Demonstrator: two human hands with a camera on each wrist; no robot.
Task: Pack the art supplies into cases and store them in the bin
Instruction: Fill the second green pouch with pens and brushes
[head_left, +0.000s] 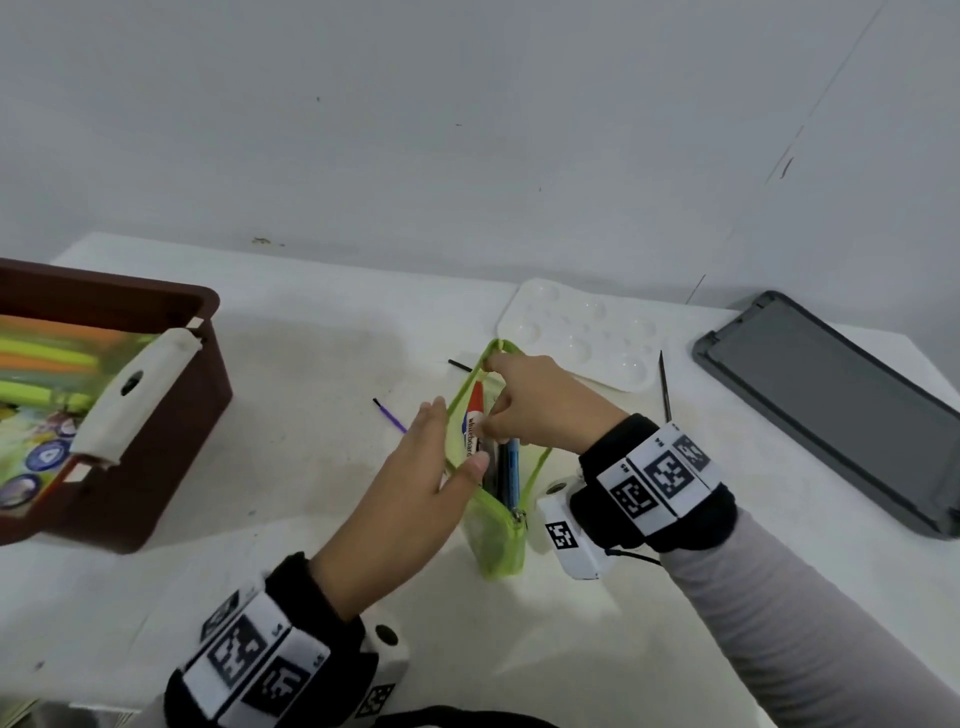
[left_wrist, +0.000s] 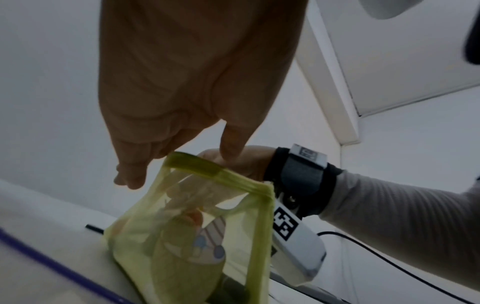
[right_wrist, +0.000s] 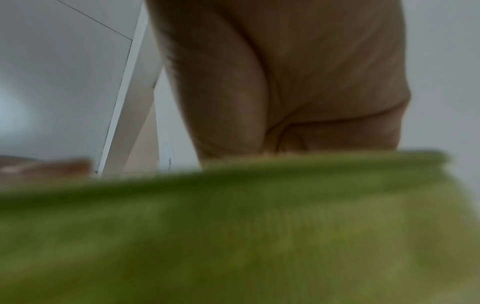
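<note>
green mesh pencil case (head_left: 493, 525) stands open on the white table (head_left: 311, 545), between my hands, markers upright inside. my left hand (head_left: 415, 483) pinches its near rim between thumb and fingers, while my right hand (head_left: 540, 400) reaches into the mouth, fingers curled around a whiteboard marker (head_left: 471, 421). the brown bin (head_left: 171, 415) sits well to the left.

Green mesh pencil case (head_left: 496, 530) upright, open, markers (head_left: 474, 423) inside, brown bin (head_left: 171, 415) left
</note>
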